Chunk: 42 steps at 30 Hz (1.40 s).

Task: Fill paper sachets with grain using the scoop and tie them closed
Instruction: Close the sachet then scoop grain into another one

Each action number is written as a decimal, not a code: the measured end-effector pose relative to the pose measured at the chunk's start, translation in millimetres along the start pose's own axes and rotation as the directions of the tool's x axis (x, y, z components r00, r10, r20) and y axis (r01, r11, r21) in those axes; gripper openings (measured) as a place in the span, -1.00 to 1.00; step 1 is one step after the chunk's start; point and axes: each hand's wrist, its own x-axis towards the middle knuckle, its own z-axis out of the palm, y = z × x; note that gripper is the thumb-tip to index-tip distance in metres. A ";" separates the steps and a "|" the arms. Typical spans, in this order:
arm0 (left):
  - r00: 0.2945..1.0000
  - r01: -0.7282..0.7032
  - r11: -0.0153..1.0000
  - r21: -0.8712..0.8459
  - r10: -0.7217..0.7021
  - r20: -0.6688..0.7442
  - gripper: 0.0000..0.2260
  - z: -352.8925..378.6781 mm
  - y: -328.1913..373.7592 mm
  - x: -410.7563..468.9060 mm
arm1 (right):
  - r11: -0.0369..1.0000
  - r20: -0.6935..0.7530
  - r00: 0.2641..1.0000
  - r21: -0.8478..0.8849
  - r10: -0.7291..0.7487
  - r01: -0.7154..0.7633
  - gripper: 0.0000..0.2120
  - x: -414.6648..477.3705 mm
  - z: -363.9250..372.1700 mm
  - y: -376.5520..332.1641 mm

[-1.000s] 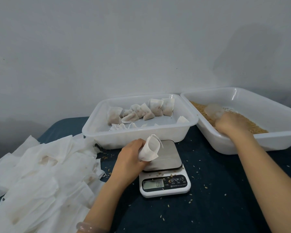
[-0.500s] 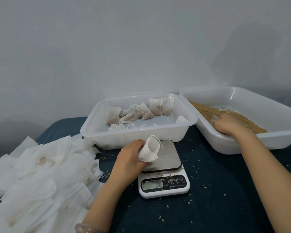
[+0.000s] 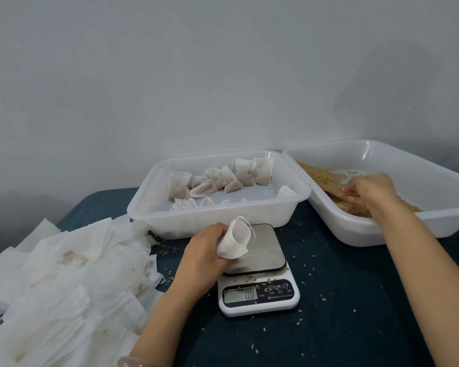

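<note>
- Bench (image 3: 355, 300): covered in dark blue cloth and strewn with loose grains; it carries all items below.
- Pile of empty sachets (image 3: 64, 274): flat white paper pieces, heaped at the left of the bench.
- Grain tray (image 3: 382, 234): white plastic, at the right rear. The grain (image 3: 318, 176) lies banked against its left and near walls.
- Centre tray (image 3: 210, 221): white plastic, just beside the grain tray, holding filled sachets (image 3: 239, 173) along its far and near sides.
- Scale (image 3: 260, 298): stands in front of the centre tray; the display reads 0.0.
- Left hand (image 3: 202, 250): its grip is closed around the open sachet (image 3: 235, 241), held mouth-up at the left edge of the scale platform. Contact with the platform cannot be determined.
- Right hand (image 3: 371, 189): inside the grain tray, with its grip curled around the scoop (image 3: 334, 193), which lies low in the grain and is largely hidden.
</note>
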 end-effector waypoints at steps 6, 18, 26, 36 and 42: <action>0.999 0.014 1.000 -0.027 -0.015 -0.029 -0.86 -1.0 2.4 0.1 | 0.924 -0.056 0.998 0.380 -0.020 0.040 -0.85 -1.9 -12.4 -2.2; 0.998 0.053 0.995 -0.088 -0.057 -0.042 -0.81 -2.2 2.3 -0.5 | 0.778 -0.087 0.996 0.626 -0.010 0.062 -0.68 -18.7 -20.9 -11.1; 0.990 0.086 0.991 -0.099 -0.097 -0.106 -0.84 -5.3 2.2 0.2 | 0.818 0.033 0.997 0.575 -0.072 0.040 -0.85 -31.6 -15.0 -11.1; 0.957 0.232 0.968 -0.092 -0.244 -0.158 -0.80 -17.6 -12.5 4.0 | 0.976 0.457 0.882 0.216 -0.113 0.013 -0.75 -59.9 7.0 -14.7; 0.950 0.254 0.952 -0.173 -0.279 -0.142 -0.76 -23.3 -19.7 4.7 | 0.987 0.525 0.839 0.139 -0.141 0.078 -0.79 -70.0 14.1 -17.2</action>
